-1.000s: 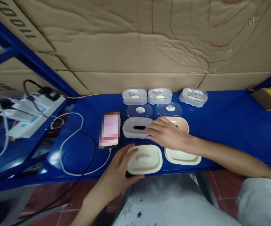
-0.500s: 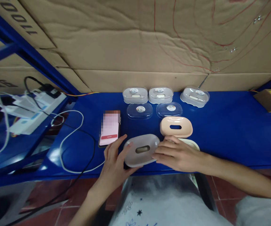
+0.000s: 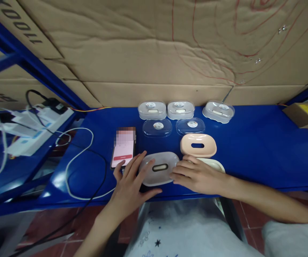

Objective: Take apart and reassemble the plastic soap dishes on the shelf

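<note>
Grey plastic is lying between our two hands: an oval dish (image 3: 159,179) with a slot in its middle is sitting near the front edge of a blue table (image 3: 258,150). Through that slot a cream piece (image 3: 160,167) is showing. We are holding our left hand (image 3: 128,189) open at the dish's left end, fingers fanned, the index finger reaching over the rim and the thumb stretching out along the near side; it is gripping nothing. We are bending the fingers of our right hand (image 3: 198,175) close together at the dish's right end, though we cannot tell whether they are pinching the rim.

Behind our right hand, a cream tray (image 3: 215,164) is peeking out, partly covered by that hand. Just beyond it, a peach dish (image 3: 209,144) with a slot of its own is resting. Farther back, two clear lids (image 3: 157,132) with round labels are lying side by side, and behind them three lidded grey boxes (image 3: 152,113) are standing in a row, the rightmost one sitting apart and slightly turned. Beside our left hand, a phone (image 3: 123,148) is lying face up, its screen partly blurred, and a white cable (image 3: 67,171) is looping across the table.
</note>
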Action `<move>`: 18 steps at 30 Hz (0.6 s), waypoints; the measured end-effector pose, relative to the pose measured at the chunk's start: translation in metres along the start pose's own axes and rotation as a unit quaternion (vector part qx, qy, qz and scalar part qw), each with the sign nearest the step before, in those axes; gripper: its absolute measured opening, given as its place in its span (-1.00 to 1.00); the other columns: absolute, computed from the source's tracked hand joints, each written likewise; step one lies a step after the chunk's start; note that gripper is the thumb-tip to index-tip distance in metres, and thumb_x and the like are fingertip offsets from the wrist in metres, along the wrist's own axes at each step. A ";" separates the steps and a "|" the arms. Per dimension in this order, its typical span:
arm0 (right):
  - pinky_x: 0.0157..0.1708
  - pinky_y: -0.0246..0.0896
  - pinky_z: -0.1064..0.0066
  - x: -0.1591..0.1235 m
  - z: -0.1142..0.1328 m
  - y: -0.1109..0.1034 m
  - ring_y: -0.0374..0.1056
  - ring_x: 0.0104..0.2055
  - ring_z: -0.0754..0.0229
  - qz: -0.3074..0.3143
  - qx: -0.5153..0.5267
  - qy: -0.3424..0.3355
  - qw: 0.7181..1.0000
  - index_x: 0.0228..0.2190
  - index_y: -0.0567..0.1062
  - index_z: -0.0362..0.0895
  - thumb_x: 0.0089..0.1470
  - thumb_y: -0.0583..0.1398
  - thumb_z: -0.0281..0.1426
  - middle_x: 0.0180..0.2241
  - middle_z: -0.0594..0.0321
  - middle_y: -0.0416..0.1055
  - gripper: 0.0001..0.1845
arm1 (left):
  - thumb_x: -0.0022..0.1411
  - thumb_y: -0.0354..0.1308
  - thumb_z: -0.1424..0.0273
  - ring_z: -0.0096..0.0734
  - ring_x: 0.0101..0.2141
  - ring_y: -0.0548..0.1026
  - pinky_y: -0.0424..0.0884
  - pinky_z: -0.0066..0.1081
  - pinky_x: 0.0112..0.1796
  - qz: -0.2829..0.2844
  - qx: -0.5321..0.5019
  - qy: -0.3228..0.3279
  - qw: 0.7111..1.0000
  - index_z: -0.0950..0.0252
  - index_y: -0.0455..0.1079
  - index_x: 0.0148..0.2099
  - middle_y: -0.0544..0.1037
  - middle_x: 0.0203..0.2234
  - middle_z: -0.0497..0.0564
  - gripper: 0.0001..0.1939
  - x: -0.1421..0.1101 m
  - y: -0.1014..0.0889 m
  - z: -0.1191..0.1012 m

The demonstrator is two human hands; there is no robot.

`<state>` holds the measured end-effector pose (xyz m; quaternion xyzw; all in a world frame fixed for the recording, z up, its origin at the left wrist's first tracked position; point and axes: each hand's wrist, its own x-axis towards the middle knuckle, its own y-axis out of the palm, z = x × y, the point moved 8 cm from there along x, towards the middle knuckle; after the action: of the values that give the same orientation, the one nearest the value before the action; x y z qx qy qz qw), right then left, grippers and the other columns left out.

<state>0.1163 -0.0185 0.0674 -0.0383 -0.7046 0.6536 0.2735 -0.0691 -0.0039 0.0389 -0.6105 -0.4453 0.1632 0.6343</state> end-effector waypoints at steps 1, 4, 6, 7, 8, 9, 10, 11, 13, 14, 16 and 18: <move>0.02 0.26 0.19 0.001 -0.002 -0.002 0.48 -0.04 0.10 -0.007 0.004 0.006 1.000 -0.02 0.59 -0.15 0.43 0.19 -0.41 -0.04 0.13 0.63 -0.80 | 0.30 0.35 -0.05 0.22 0.29 0.42 -0.02 0.20 0.32 -0.002 0.002 0.003 1.000 0.14 0.20 0.44 0.36 0.39 0.36 -0.18 0.002 -0.001 0.000; 0.12 0.28 0.16 0.004 -0.005 -0.004 0.47 0.12 0.05 -0.017 0.017 0.017 1.000 0.05 0.58 -0.16 0.41 0.22 -0.34 0.08 0.10 0.61 -0.74 | 0.32 0.36 0.01 0.20 0.28 0.43 -0.09 0.24 0.35 -0.009 0.009 0.007 1.000 0.13 0.25 0.42 0.48 0.32 0.28 -0.25 0.007 -0.006 0.002; 0.17 0.28 0.13 0.004 -0.005 -0.001 0.46 0.19 0.04 -0.011 0.022 0.016 1.000 0.08 0.57 -0.16 0.40 0.24 -0.35 0.13 0.09 0.59 -0.71 | 0.33 0.36 0.04 0.21 0.28 0.43 -0.10 0.28 0.35 -0.011 0.012 0.011 1.000 0.13 0.29 0.39 0.51 0.30 0.25 -0.30 0.009 -0.008 0.002; 0.18 0.29 0.13 0.004 -0.005 0.001 0.46 0.20 0.04 -0.007 0.024 0.013 1.000 0.08 0.57 -0.15 0.39 0.24 -0.37 0.14 0.09 0.58 -0.72 | 0.34 0.35 0.05 0.21 0.28 0.43 -0.10 0.29 0.35 -0.010 0.012 0.014 1.000 0.12 0.32 0.37 0.50 0.31 0.24 -0.33 0.010 -0.009 0.002; 0.18 0.29 0.12 0.004 -0.005 0.003 0.46 0.21 0.04 -0.003 0.027 0.011 1.000 0.08 0.58 -0.15 0.38 0.24 -0.39 0.15 0.10 0.58 -0.72 | 0.34 0.35 0.06 0.20 0.29 0.43 -0.08 0.29 0.35 -0.010 0.012 0.016 1.000 0.12 0.33 0.36 0.48 0.33 0.24 -0.36 0.011 -0.008 0.001; 0.19 0.30 0.12 0.004 -0.005 0.004 0.47 0.21 0.05 0.000 0.031 0.011 0.999 0.08 0.58 -0.15 0.38 0.25 -0.41 0.15 0.10 0.58 -0.72 | 0.35 0.35 0.07 0.19 0.29 0.43 -0.07 0.29 0.35 -0.007 0.011 0.016 1.000 0.11 0.34 0.35 0.47 0.34 0.24 -0.38 0.011 -0.008 0.001; 0.19 0.30 0.11 0.003 -0.005 0.006 0.47 0.22 0.05 0.003 0.033 0.010 0.999 0.08 0.57 -0.15 0.38 0.25 -0.42 0.16 0.10 0.58 -0.72 | 0.36 0.34 0.08 0.18 0.30 0.43 -0.06 0.28 0.35 -0.006 0.010 0.014 1.000 0.10 0.34 0.35 0.45 0.36 0.25 -0.39 0.010 -0.007 0.000; 0.19 0.31 0.10 0.003 -0.005 0.007 0.47 0.22 0.05 0.007 0.036 0.010 0.999 0.09 0.57 -0.15 0.38 0.25 -0.42 0.16 0.10 0.58 -0.71 | 0.36 0.34 0.09 0.17 0.30 0.42 -0.06 0.27 0.35 -0.004 0.009 0.013 1.000 0.10 0.34 0.36 0.43 0.37 0.25 -0.39 0.010 -0.007 0.000; 0.19 0.31 0.10 0.003 -0.005 0.007 0.47 0.22 0.05 0.012 0.040 0.008 0.999 0.09 0.56 -0.16 0.38 0.24 -0.43 0.16 0.09 0.58 -0.71 | 0.37 0.33 0.09 0.18 0.31 0.41 -0.07 0.26 0.36 -0.001 0.011 0.011 1.000 0.11 0.33 0.37 0.41 0.38 0.27 -0.38 0.008 -0.006 -0.001; 0.19 0.32 0.10 0.003 -0.005 0.007 0.47 0.22 0.05 0.012 0.041 0.007 0.999 0.10 0.56 -0.16 0.39 0.24 -0.43 0.16 0.09 0.58 -0.71 | 0.37 0.33 0.07 0.18 0.31 0.41 -0.07 0.26 0.36 0.003 0.012 0.013 1.000 0.12 0.31 0.38 0.40 0.39 0.28 -0.36 0.007 -0.006 -0.001; 0.19 0.32 0.11 0.003 -0.005 0.006 0.47 0.22 0.06 0.012 0.039 0.006 0.999 0.11 0.55 -0.17 0.41 0.21 -0.43 0.16 0.08 0.58 -0.71 | 0.37 0.29 -0.01 0.20 0.32 0.40 -0.07 0.26 0.35 0.005 0.011 0.015 1.000 0.13 0.25 0.43 0.38 0.40 0.31 -0.29 0.006 -0.008 0.001; 0.20 0.31 0.12 0.003 -0.005 0.006 0.46 0.23 0.06 0.013 0.036 0.005 0.999 0.11 0.54 -0.17 0.44 0.17 -0.41 0.17 0.10 0.57 -0.72 | 0.41 0.19 -0.08 0.22 0.33 0.38 -0.06 0.27 0.34 0.000 0.007 0.000 1.000 0.13 0.15 0.49 0.35 0.41 0.34 -0.23 0.006 -0.013 0.010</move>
<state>0.1142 -0.0118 0.0630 -0.0406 -0.6786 0.6818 0.2700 -0.0775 0.0042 0.0522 -0.6061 -0.4440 0.1660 0.6387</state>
